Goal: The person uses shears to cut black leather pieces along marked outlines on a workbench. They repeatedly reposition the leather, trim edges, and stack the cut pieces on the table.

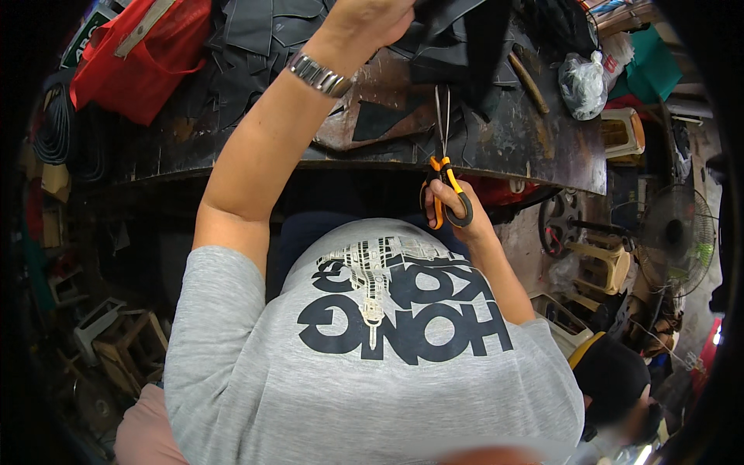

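Note:
My right hand (457,209) is closed around the handles of a pair of scissors (439,167), orange-yellow and black, just off the table's near edge. The blades stand slightly apart and point away from me over the tabletop. Farther off, my left hand (376,22) reaches across the table, with a metal watch on its wrist. Its fingers curl at the edge of a black sheet piece (488,46), partly cut off by the picture's top and blurred. Beneath and around it lie many dark cut pieces (267,35) of sheet material, overlapping.
The dark, worn table (511,147) also carries a red bag (147,62) at left, a wooden stick (528,81) and a knotted clear plastic bag (583,85) at right. Stools (601,263) and a standing fan (678,240) are on the right; more stools (128,349) stand at left.

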{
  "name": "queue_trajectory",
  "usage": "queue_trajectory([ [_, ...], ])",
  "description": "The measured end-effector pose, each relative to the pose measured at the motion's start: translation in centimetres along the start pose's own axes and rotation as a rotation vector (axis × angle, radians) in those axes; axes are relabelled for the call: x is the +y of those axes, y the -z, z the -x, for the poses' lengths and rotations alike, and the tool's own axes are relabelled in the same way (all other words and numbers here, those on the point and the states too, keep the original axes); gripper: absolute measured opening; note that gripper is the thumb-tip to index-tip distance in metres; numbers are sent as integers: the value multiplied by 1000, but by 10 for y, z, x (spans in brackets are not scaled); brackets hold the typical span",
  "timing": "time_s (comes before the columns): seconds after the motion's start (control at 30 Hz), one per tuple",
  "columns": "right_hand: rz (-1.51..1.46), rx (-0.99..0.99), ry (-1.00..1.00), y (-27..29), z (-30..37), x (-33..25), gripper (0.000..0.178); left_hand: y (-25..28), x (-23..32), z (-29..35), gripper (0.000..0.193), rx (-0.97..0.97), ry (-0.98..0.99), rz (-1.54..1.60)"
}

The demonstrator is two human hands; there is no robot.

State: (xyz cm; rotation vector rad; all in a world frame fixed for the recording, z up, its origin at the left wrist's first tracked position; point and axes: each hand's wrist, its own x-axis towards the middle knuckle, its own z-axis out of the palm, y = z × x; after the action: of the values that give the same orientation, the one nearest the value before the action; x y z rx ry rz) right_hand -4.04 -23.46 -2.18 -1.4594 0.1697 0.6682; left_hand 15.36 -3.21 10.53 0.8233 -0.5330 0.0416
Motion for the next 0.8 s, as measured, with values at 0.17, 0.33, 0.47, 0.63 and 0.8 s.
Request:
queue_trajectory([
  [0.17,14,-182,-42,4,2,8,47,25,-10,87,48,134,220,-345],
  [0.33,-1,-295,-68,3,4,8,44,48,-21,149,58,211,251,-551],
  [0.47,85,-333,-111,2,2,0,39,51,-13,160,60,150,170,-698],
  [0.63,107,-402,-117,-2,-4,-3,38,42,6,123,59,141,314,-428],
  [0.8,273,-381,-89,-9,-10,-9,42,15,29,74,58,207,321,174],
])
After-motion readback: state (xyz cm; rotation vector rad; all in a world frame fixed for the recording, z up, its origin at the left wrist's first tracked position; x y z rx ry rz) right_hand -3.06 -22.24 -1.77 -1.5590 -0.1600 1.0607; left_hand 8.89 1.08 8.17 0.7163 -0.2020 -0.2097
